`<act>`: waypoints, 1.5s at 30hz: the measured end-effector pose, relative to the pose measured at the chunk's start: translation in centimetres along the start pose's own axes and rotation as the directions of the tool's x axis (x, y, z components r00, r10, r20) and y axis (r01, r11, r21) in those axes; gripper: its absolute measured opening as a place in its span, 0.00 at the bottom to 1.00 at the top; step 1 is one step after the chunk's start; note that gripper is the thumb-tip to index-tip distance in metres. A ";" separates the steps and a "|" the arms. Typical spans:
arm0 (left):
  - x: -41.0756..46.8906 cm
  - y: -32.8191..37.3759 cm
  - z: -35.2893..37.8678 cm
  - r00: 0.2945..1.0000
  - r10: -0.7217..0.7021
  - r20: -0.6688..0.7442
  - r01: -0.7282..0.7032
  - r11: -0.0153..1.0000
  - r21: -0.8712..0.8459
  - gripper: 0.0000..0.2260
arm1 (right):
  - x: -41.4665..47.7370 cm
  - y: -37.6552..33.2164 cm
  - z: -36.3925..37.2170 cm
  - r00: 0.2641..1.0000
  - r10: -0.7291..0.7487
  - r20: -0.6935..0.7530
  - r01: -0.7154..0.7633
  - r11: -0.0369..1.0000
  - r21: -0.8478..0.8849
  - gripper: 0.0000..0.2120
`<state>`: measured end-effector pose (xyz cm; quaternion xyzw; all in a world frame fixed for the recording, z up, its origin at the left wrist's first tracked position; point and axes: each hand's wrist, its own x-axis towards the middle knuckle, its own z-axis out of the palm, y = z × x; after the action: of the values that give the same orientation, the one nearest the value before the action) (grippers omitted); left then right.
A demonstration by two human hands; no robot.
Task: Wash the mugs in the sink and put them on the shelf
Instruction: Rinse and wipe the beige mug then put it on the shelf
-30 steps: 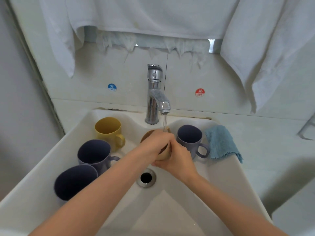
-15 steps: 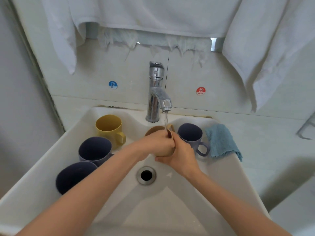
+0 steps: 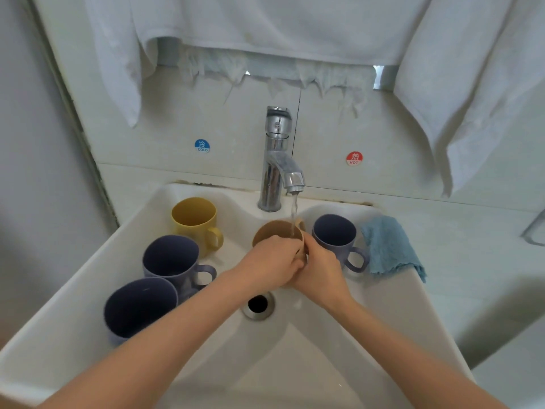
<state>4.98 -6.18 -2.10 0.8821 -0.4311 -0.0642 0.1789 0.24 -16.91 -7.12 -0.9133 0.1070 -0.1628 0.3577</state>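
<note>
Both my hands hold a tan mug [image 3: 272, 231] under the running chrome tap [image 3: 278, 160], above the white sink [image 3: 88, 290]. My left hand [image 3: 269, 262] wraps the mug's near side and my right hand [image 3: 320, 271] grips it from the right, by the handle. Water falls onto the mug's rim. On the sink's left ledge stand a yellow mug [image 3: 196, 221] and two dark blue mugs [image 3: 172, 259] [image 3: 138, 308]. Another blue mug [image 3: 336, 236] stands to the right of the tap.
A light blue cloth [image 3: 389, 249] lies on the sink's right rim. The drain [image 3: 258, 305] sits below my hands. White towels [image 3: 265, 25] hang above the tiled wall, with cold and hot stickers beside the tap.
The tan mug has turned a little in my hands under the stream, showing more of its opening. The view has dipped slightly; the other mugs have not moved.
</note>
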 end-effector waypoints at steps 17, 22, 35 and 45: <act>-1.2 -3.7 -2.0 0.962 -0.136 -0.235 0.151 0.987 0.048 0.14 | 0.7 0.5 0.0 0.970 0.092 0.225 -0.121 0.985 0.121 0.31; -1.3 -4.7 -1.3 0.977 -0.202 -0.072 0.203 0.979 0.012 0.14 | 0.6 1.2 -0.6 0.951 0.092 0.294 -0.123 0.988 0.089 0.33; -1.1 -4.8 -0.8 0.960 -0.275 -0.044 0.261 0.943 -0.206 0.15 | 0.6 1.0 -1.2 0.947 -0.029 0.319 0.042 0.999 -0.033 0.36; -1.0 -4.5 -1.5 0.892 -0.364 0.270 0.452 0.752 -0.480 0.08 | 0.0 0.3 -2.2 0.936 -0.171 0.307 0.183 0.983 -0.010 0.37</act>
<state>8.06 -2.44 -2.47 0.8622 -0.2056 -0.2887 0.3619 -0.58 -18.54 -5.82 -0.9400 -0.0291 -0.0493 0.3363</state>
